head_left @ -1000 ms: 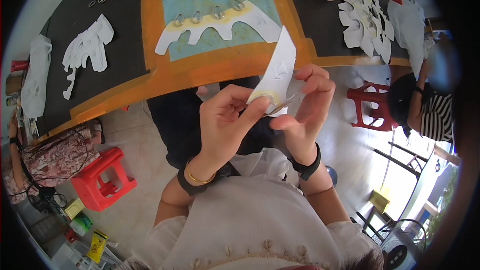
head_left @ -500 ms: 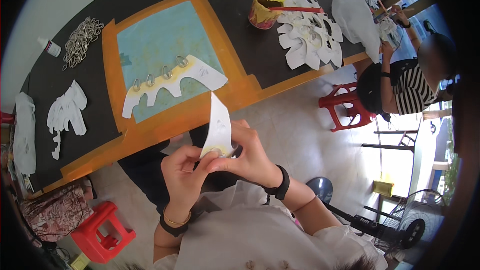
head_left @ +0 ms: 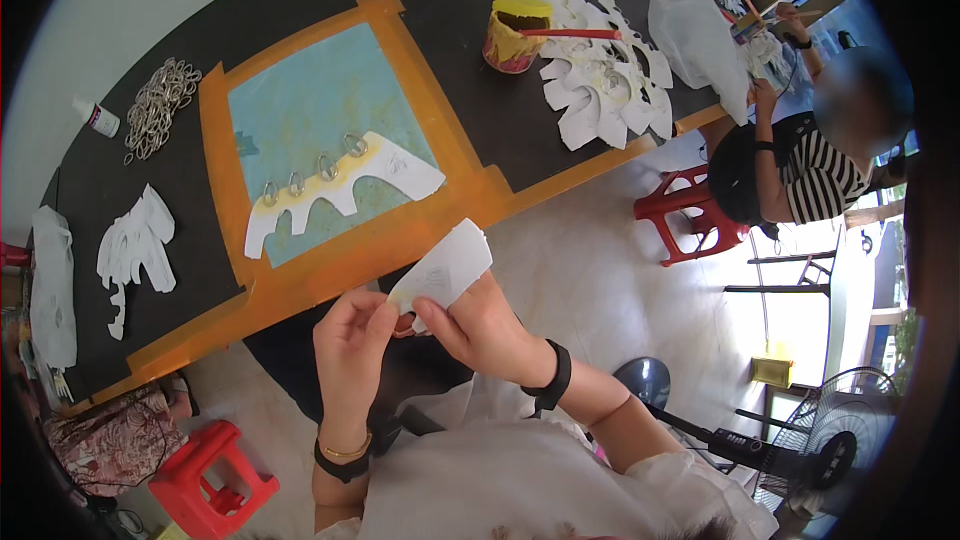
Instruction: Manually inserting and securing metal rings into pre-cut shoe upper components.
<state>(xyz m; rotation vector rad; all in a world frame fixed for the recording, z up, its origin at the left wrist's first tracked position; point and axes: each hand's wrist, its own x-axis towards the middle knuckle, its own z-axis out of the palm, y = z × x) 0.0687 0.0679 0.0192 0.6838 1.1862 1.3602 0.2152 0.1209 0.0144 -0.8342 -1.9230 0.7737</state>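
Note:
Both my hands pinch a white cut-out piece [head_left: 449, 265] with yellowish glue stain along its lower part, held in front of me just off the table's near edge. My left hand [head_left: 350, 340] grips its lower left end between thumb and fingers. Thumb on top, my right hand [head_left: 487, 335] holds it from the right side. My fingers hide its lower part. Beyond them, a white scalloped piece [head_left: 400, 168] lies on a blue sheet [head_left: 310, 80], several metal oval rings [head_left: 328, 167] set along its yellow-smeared upper edge.
Orange tape [head_left: 215, 170] frames the sheet on the black table [head_left: 455, 50]. Around it are piles of metal rings [head_left: 162, 105], a glue pot [head_left: 510, 40] with a red-handled brush [head_left: 580, 34], stacked white cut-outs [head_left: 610, 90] and a white bottle [head_left: 98, 118]. A co-worker [head_left: 800, 160] works at right.
The held piece has tipped from upright toward the right and folded over my right fingers. The ring seen on its lower part is now out of sight. My view has shifted slightly.

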